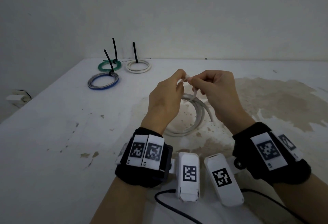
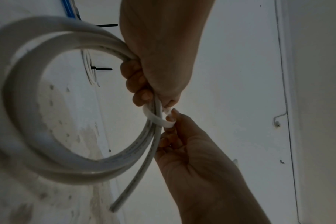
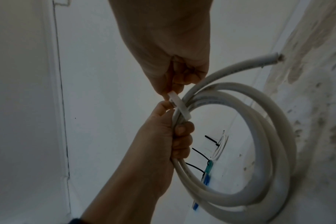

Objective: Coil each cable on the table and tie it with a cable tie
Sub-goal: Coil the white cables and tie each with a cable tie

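No legible text; coded tags (image 1: 189, 173) only

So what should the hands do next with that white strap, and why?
Probably pull the white cable tie snug. It already loops loosely around the grey cable coil, which the left hand grips, while the right hand pinches the tie's end by the left fingertips. There is a gap between loop and coil, so the turns could spring apart.
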